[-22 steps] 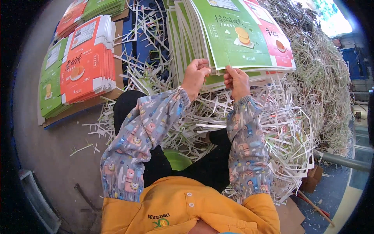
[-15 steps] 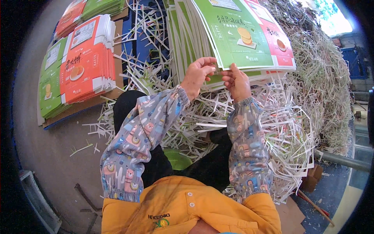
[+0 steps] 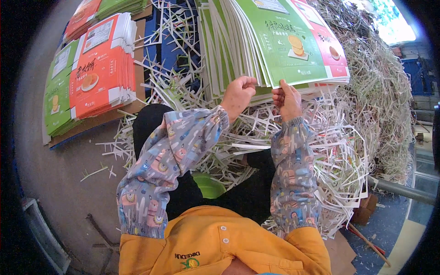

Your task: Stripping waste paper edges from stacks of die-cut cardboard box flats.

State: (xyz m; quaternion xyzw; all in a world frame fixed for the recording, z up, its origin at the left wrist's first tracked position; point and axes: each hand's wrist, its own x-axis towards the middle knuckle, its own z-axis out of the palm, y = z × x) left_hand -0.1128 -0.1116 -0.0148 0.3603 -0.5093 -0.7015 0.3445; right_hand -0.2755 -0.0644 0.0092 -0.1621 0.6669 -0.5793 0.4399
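A tall, fanned stack of printed cardboard sheets [image 3: 286, 55], green with a red panel at the right, leans in front of me. My right hand [image 3: 288, 100] pinches the near edge of the top sheet close to its lower left corner. Just left of it, my left hand [image 3: 238, 97] has its fingers curled in by the lower edges of the sheets underneath. What its fingertips grip is hidden. Printed sleeve covers reach from both wrists to my elbows.
More green and red sheets [image 3: 98, 68] are piled on cardboard at the left. Shredded paper strips [image 3: 334, 156] lie below the stack and over my legs, with a big heap [image 3: 385, 96] at the right. A green round thing [image 3: 208, 184] sits between my legs.
My hands have moved apart. The right one has shifted a little right and down, and the left has withdrawn slightly from the top sheet's corner. More sheet edges show fanned out at the left.
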